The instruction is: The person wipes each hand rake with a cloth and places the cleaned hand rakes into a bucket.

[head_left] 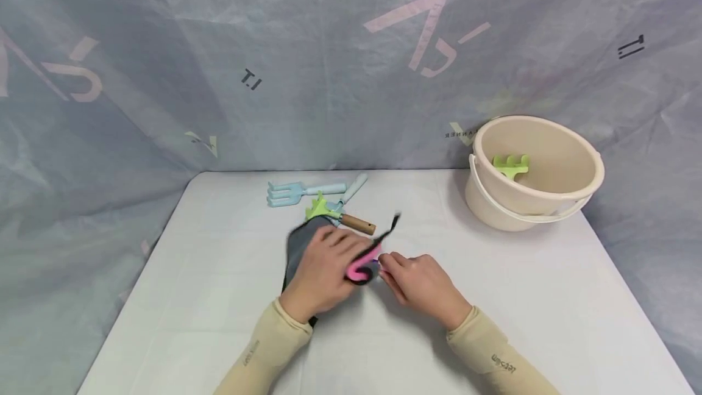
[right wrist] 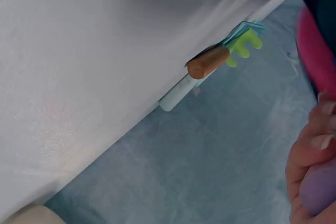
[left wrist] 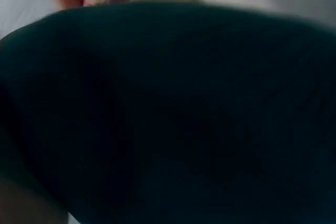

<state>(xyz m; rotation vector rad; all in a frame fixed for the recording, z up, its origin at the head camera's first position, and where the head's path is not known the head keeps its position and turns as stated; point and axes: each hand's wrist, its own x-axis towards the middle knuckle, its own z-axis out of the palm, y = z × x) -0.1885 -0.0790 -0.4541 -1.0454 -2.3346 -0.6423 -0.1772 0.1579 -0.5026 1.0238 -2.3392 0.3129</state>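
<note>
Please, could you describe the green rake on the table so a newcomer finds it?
On the white table, left of the cream bucket, find the pale blue tools. The green rake lies with them, just beyond the person's left hand. Its brown wooden handle sets it apart from them, and it lies outside the bucket, unlike the other green head.

We see the left hand (head_left: 329,264) blurred, masking part of the dark fabric (head_left: 300,242), which itself blocks most of the left wrist view. The right wrist view crops the purple object (right wrist: 319,188) in the right hand (right wrist: 311,148); the bucket (head_left: 559,160) hides the handle of a green rake (head_left: 511,169).
</note>
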